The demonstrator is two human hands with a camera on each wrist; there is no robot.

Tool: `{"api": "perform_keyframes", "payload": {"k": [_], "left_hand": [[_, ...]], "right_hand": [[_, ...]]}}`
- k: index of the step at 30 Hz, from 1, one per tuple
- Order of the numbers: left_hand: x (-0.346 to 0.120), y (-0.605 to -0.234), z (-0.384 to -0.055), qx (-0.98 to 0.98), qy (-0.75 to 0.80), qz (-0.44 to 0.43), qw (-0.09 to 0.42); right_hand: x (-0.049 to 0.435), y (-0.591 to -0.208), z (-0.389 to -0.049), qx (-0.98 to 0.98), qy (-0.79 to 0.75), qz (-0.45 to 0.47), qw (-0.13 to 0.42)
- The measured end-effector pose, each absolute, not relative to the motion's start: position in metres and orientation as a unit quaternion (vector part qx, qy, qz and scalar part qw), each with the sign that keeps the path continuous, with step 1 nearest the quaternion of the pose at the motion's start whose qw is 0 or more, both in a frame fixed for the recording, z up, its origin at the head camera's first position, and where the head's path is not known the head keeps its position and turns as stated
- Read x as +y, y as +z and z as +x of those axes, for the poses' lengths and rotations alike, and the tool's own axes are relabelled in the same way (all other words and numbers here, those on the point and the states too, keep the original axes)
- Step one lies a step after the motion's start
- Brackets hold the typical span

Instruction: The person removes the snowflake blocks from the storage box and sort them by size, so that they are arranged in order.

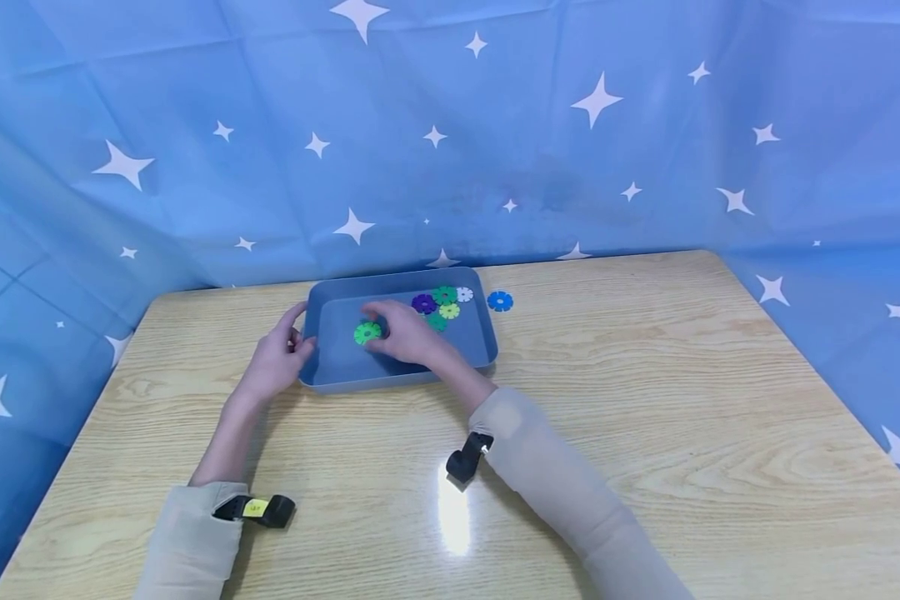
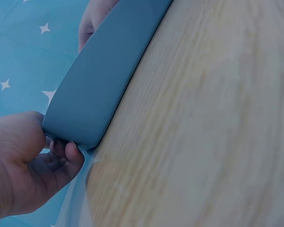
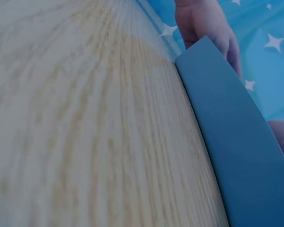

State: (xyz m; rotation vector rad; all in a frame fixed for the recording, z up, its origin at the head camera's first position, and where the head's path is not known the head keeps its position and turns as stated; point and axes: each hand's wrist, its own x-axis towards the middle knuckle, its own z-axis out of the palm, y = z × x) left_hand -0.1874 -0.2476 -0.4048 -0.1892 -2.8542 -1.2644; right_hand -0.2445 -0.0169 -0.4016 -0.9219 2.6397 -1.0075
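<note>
A shallow blue-grey tray (image 1: 386, 383) stands on the table. My left hand (image 1: 273, 358) grips its left end, with curled fingers at the corner in the left wrist view. Reaching over the tray's front wall, my right hand (image 1: 401, 332) has thumb and forefinger parted in a curve beside a bright green notched disc (image 1: 367, 334). The thumb is close to that disc; whether it touches cannot be told. Toward the tray's right side lie a purple disc (image 1: 423, 304), a green disc (image 1: 444, 295), a yellow-green disc (image 1: 449, 311), a white disc (image 1: 464, 294) and a darker green disc (image 1: 437, 322).
A blue notched disc (image 1: 501, 301) lies on the wooden table (image 1: 645, 375), just outside the tray's right end. Behind the table hangs a blue cloth (image 1: 495, 150) with white stars, close to the tray's back edge.
</note>
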Motion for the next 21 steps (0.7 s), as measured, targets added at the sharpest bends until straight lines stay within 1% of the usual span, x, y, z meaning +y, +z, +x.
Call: {"api": "perform_keyframes", "payload": {"k": [13, 21], "left_hand": [[-0.2484, -0.4073, -0.1869, -0.914, -0.401, -0.056, 0.007], [-0.2477, -0.4059, -0.1870, -0.914, -0.401, -0.059, 0.009]], "right_hand": [[-0.0233, -0.4006, -0.2404, 0.905, -0.288, -0.301, 0.091], [-0.0193, -0.3995, -0.2417, 0.890, -0.340, -0.285, 0.103]]}}
